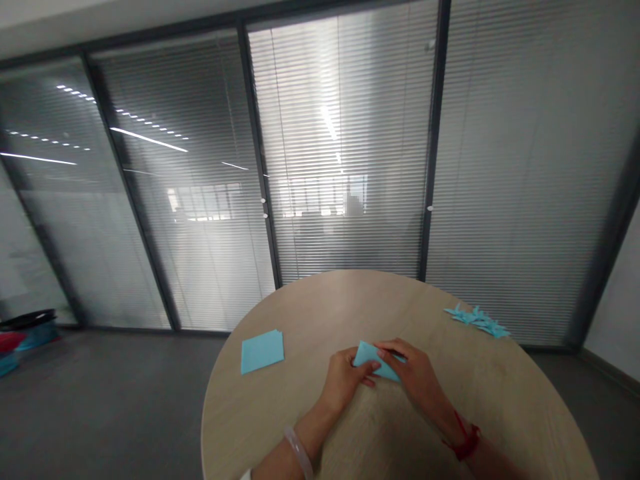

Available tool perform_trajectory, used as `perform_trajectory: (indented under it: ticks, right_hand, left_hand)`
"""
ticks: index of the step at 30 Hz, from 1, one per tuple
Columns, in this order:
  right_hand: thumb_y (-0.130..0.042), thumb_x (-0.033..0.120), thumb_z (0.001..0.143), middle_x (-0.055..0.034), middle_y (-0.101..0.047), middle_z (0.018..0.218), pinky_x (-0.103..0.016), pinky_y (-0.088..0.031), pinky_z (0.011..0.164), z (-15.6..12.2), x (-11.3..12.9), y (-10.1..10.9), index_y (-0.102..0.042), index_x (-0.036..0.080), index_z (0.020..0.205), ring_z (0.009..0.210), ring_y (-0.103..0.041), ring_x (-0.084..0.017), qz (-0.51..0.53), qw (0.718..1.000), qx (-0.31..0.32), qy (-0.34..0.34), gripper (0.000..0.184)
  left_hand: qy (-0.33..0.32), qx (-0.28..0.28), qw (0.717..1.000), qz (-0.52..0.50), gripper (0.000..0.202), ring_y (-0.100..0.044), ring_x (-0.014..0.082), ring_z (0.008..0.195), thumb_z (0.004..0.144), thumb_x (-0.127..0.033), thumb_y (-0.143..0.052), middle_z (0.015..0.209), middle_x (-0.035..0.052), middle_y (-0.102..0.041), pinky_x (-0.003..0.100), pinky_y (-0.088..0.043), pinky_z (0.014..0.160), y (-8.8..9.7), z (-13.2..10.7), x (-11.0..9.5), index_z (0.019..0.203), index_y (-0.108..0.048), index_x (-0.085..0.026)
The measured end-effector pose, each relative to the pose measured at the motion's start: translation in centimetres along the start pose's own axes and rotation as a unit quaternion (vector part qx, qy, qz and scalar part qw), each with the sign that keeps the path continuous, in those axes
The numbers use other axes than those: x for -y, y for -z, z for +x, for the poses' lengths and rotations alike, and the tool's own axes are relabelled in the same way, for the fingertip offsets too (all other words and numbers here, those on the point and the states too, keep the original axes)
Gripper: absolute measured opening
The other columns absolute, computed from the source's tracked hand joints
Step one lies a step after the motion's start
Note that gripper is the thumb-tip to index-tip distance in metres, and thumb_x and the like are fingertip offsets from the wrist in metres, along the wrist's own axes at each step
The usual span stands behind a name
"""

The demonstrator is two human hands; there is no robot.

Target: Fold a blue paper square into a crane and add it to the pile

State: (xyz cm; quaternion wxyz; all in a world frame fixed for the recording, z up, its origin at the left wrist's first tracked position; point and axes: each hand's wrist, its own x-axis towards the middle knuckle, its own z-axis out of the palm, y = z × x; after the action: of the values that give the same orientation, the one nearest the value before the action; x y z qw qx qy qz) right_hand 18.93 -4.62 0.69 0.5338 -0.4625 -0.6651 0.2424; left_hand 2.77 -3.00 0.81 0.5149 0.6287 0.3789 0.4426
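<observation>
A light blue paper sheet (373, 359), partly folded, lies on the round wooden table (510, 400) between both hands. My left hand (345, 380) pinches its left edge with fingers curled. My right hand (417, 373) presses on the paper's right side, fingers together on it. A small stack of flat blue sheets (262, 351) rests to the left. Several folded blue paper pieces (477, 320) lie at the table's far right edge.
Glass walls with closed blinds (345, 147) stand behind the table. Grey floor (100, 407) spreads to the left, with red and blue items (23, 337) by the far left wall. A light bracelet is on my left wrist, a red cord on my right.
</observation>
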Motion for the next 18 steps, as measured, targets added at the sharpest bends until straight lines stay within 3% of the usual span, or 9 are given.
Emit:
perform_trajectory:
  ticks: [6,18]
  right_hand:
    - [-0.058,0.044,0.081,-0.0057,-0.073,0.087,-0.032,-0.049,0.077,0.12,-0.13,0.05,-0.075,0.025,0.088,0.083,-0.065,-0.022,-0.007,1.0,-0.009,0.006,0.027]
    - [-0.056,0.045,0.082,-0.0054,-0.073,0.088,-0.032,-0.049,0.078,0.04,0.01,0.01,-0.075,0.026,0.089,0.084,-0.065,-0.022,-0.004,1.0,-0.005,0.01,0.028]
  left_hand:
    - [0.018,0.018,0.999,-0.034,0.037,-0.065,0.022,0.066,0.06,-0.044,-0.075,0.074,0.0059,-0.071,0.029,-0.052,0.056,-0.03,-0.03,-0.18,0.079,-0.071,-0.012]
    - [0.023,0.016,0.999,-0.041,0.037,-0.065,0.0222,0.067,0.059,-0.044,-0.076,0.074,0.0061,-0.071,0.029,-0.052,0.056,-0.05,-0.12,-0.29,0.077,-0.071,-0.012]
